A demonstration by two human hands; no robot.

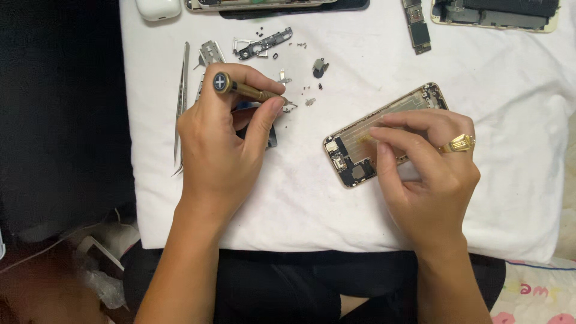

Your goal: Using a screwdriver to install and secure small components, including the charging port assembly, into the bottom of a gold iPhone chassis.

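Both forearms rise from the bottom edge of the frame, over dark clothing, onto a white cloth (300,204) that covers the table.

Left hand (219,147), centre left: wrist bent a little, back of the hand to the camera. Fingers curled and pressed around a brass-coloured screwdriver (243,89); thumb and forefinger pinch the shaft near the tip. Round cap with a cross mark points to the upper left, tip points right and down. Tip sits at a small metal bracket (289,107) on the cloth. A dark part lies half hidden under the fingers.

Right hand (429,174), centre right: palm down, a gold ring (459,143) on one finger. Forefinger and thumb reach left, tips close together, pressing on the inside of an open phone shell (360,141). Cannot tell whether anything is pinched between them. Shell is gold-edged, lies slanted from lower left to upper right at mid frame, lower end showing dark components.

Tweezers (182,102) lie upright just left of the left hand. Loose screws (309,90) and thin metal plates (264,43) scattered above it. Upper edge: white case (158,8) at left, circuit board (416,24) and a second phone frame (495,13) at right.
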